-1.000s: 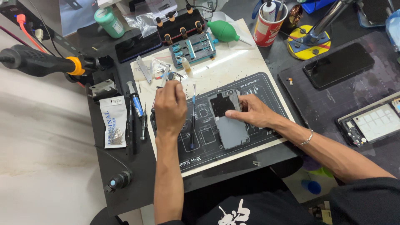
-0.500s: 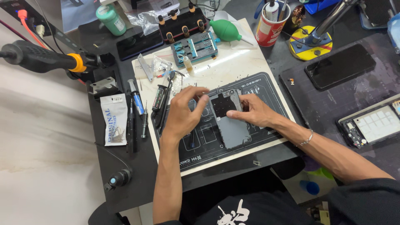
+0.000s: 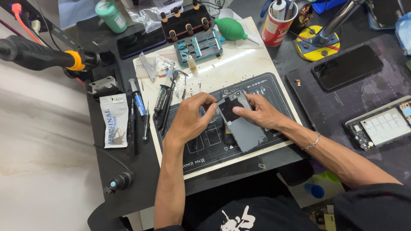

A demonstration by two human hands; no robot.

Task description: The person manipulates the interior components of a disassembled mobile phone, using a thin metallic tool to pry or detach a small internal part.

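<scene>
the opened grey slab-shaped phone (image 3: 243, 128) lies at the centre of the frame on the black-and-white rubber work mat (image 3: 239, 64), tilted so that its exposed dark upper section points toward the top of the frame. this flat placement keeps the open side facing the head camera and within reach of both hands.

the right hand (image 3: 262, 112) rests on the phone's right edge, fingers spread flat along the upper section; it is pressing rather than clenched, apparently to stop the body from sliding on the mat. the left hand (image 3: 190, 119) sits just left of the phone with thumb and forefinger pinched together near the upper left corner of the dark section. whether the pinch encloses a small part cannot be told; anything there is too small to resolve.

the row of slim black and blue screwdrivers (image 3: 143, 115) lies to the left of the mat, parallel and near the left hand, presumably for quick pick-up. the white printed sachet (image 3: 114, 119) lies further left on the dark bench (image 3: 141, 179). the red cylindrical tool cup (image 3: 276, 26) and the green rubber air blower (image 3: 231, 28) stand in the upper part of the frame, well apart from the working zone.
</scene>
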